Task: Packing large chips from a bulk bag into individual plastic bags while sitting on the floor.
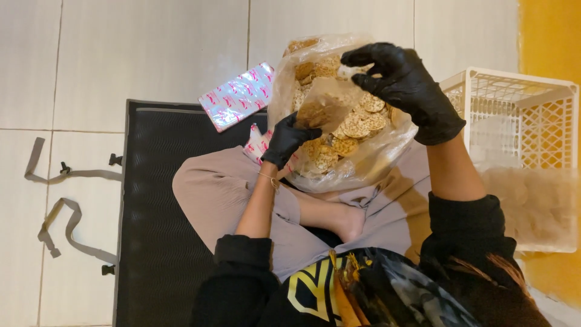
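I sit cross-legged on a black mat (151, 200) with a big clear plastic bag (369, 160) of round golden biscuits (357, 124) in front of my legs. My left hand (287, 138), in a black glove, grips the lower edge of a small clear packet (324, 109) that holds some biscuits. My right hand (402, 82), also gloved in black, hovers over the big bag's top with fingers curled at the small packet's upper edge; what it pinches is unclear.
A stack of printed pink-and-white wrappers (237, 97) lies on the tiled floor by the mat's far edge. A white plastic lattice crate (520, 115) stands to the right. Grey straps (60, 206) trail on the floor at left.
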